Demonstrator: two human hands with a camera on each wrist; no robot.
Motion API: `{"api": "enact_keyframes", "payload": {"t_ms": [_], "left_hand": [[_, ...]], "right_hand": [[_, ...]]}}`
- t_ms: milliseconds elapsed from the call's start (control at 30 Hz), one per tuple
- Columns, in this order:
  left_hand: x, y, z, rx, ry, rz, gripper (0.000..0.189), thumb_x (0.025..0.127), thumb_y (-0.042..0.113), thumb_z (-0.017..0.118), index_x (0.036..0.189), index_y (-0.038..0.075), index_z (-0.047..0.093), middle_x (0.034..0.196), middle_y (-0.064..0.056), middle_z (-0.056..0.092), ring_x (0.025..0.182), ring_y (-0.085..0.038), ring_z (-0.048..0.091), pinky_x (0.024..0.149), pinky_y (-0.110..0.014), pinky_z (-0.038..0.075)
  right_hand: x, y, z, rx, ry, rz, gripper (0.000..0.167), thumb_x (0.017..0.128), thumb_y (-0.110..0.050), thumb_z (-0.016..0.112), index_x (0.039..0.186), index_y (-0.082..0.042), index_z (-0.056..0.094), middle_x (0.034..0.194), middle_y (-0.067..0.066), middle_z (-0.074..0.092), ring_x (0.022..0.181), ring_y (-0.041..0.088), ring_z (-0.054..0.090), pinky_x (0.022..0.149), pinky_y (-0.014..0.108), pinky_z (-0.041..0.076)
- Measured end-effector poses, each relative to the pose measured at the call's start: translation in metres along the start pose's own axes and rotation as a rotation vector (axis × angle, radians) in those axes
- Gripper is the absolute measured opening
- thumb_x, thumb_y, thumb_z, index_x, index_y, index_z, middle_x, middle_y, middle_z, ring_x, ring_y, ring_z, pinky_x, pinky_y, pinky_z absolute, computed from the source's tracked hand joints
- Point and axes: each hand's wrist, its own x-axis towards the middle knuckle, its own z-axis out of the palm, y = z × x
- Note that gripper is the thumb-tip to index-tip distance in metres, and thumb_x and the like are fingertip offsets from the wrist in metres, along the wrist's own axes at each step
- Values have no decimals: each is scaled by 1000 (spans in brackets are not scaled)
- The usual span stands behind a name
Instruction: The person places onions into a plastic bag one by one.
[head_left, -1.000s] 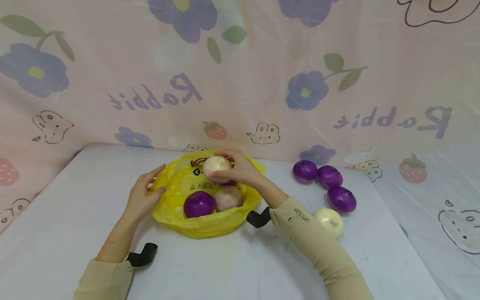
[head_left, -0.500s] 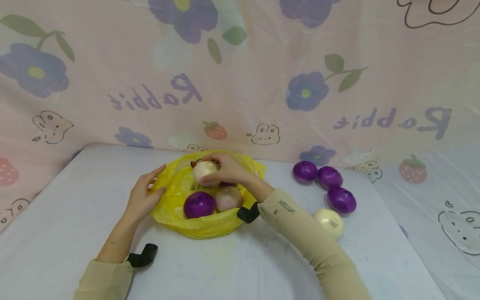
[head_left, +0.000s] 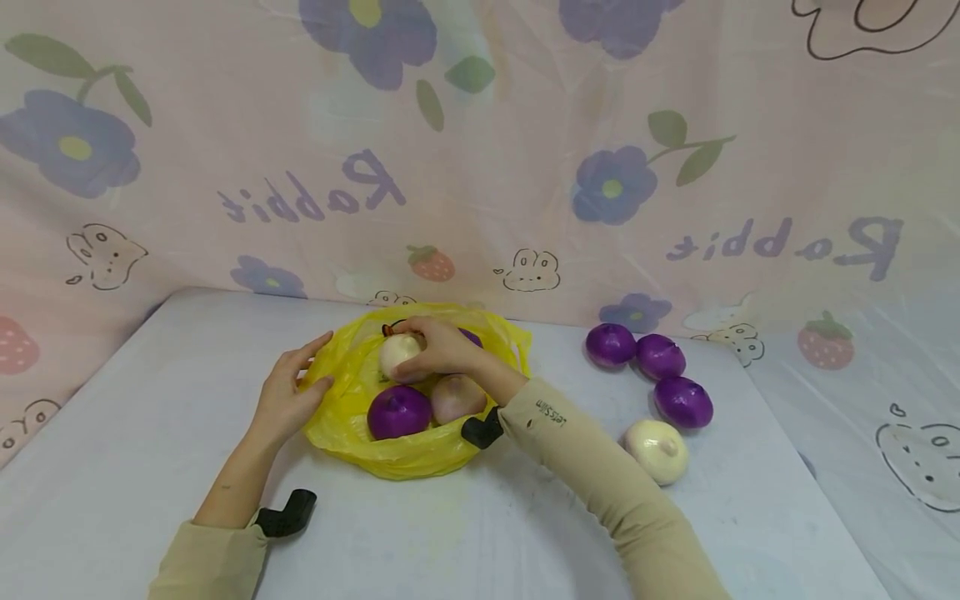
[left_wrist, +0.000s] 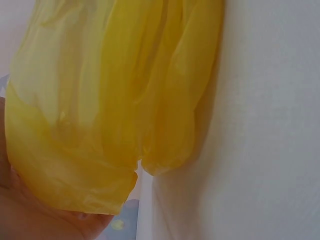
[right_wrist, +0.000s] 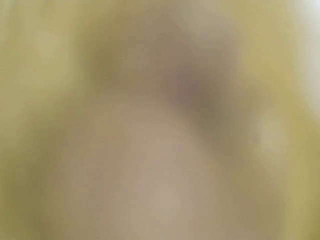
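A yellow plastic bag (head_left: 405,462) lies spread wide on the table, its mouth facing up. My right hand (head_left: 444,348) grips a white onion (head_left: 397,357) inside the bag, thumb on the near side. Below it sit a purple onion (head_left: 399,412) and a pale pinkish onion (head_left: 456,398). Another purple onion (head_left: 471,337) is partly hidden behind the right hand. At the bag's left rim, my left hand (head_left: 288,396) holds the plastic between thumb and fingers; yellow film (left_wrist: 100,125) fills much of the left wrist view. The right wrist view is too blurred to make out details.
Right of the bag, three purple onions (head_left: 660,356) stand in a slanting row on the white table (head_left: 480,533). A white onion (head_left: 657,451) lies nearer, beside the right sleeve (head_left: 592,467). A printed cloth (head_left: 480,167) hangs behind the table.
My right hand has carried the white onion left and lower into the bag, uncovering part of the purple onion behind. The left hand has stayed at the bag's rim.
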Motion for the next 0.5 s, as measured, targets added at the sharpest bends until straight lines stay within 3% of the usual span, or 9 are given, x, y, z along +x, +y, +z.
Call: {"api": "enact_keyframes", "payload": {"t_ms": [233, 500], "left_hand": [[0, 1, 1, 1, -4, 6, 60, 91, 5, 54, 148, 10, 36, 138, -28, 39, 121, -43, 38, 102, -60, 34], [0, 0, 0, 3, -5, -3, 60, 91, 5, 53, 148, 11, 36, 139, -28, 38, 121, -43, 38, 103, -60, 34]], "right_hand": [[2, 7, 7, -79, -24, 11, 65, 78, -31, 79, 135, -11, 54, 132, 5, 58, 109, 21, 55, 92, 29, 48], [-3, 6, 3, -83, -17, -22, 67, 79, -32, 78, 137, -10, 53, 137, 8, 55, 118, 24, 53, 99, 34, 45]]}}
